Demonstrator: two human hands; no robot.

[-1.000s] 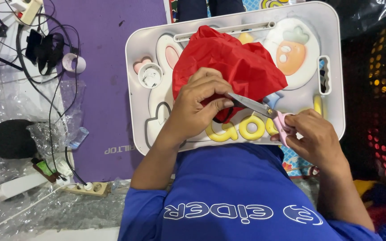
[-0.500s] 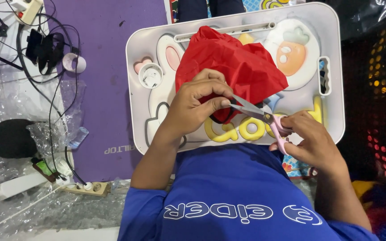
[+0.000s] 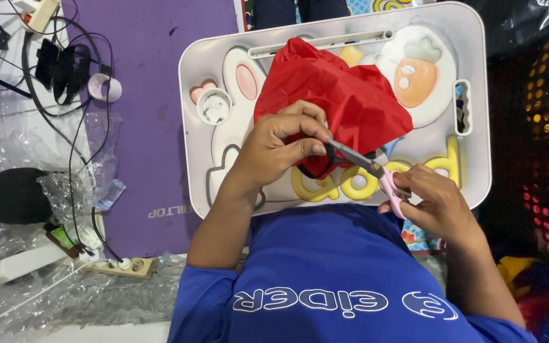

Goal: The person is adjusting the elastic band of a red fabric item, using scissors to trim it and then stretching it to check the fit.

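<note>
A crumpled red cloth (image 3: 344, 89) lies on a white lap tray (image 3: 471, 165) that has a rabbit and a carrot picture on it. My left hand (image 3: 281, 146) pinches the cloth's near edge, where a thin black cord (image 3: 312, 173) hangs out. My right hand (image 3: 436, 200) grips pink-handled scissors (image 3: 363, 162). Their metal blades point left and reach the cloth right at my left fingertips. Part of the scissor handle is hidden inside my right hand.
A small white round cup (image 3: 214, 106) sits in the tray's left recess. Left of the tray lie a purple mat (image 3: 154, 127), a tape roll (image 3: 104, 87), black cables (image 3: 58, 63), a power strip (image 3: 122, 265) and bubble wrap. A black crate (image 3: 541, 127) stands on the right.
My right hand and the scissors have shifted slightly left and toward me. My left hand keeps its pinch on the cloth edge.
</note>
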